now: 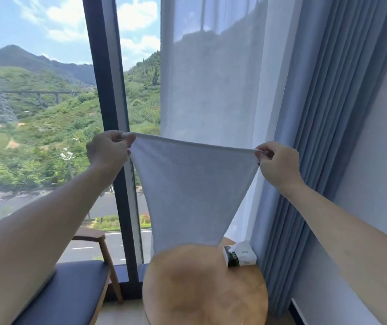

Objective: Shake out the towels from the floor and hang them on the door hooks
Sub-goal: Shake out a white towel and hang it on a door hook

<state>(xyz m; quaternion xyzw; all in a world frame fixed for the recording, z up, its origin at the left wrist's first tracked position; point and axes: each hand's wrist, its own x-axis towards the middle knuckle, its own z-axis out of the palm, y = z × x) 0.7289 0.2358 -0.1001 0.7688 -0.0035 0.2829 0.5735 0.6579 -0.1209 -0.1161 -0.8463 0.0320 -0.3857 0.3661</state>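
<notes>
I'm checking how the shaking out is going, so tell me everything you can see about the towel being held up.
The towel is plain white, soft cloth with a hemmed top edge. It is held up in front of the window, spread between both hands: the left hand pinches one top corner, the right hand pinches the other. The top edge sags slightly between them. The cloth narrows as it hangs, and its lower end drops out of sight behind the round wooden table. No door hook is in view.

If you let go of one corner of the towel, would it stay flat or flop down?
Probably flop: the towel sags between the left hand and right hand and narrows below. It seems light, since fingertip pinches hold it up.
</notes>
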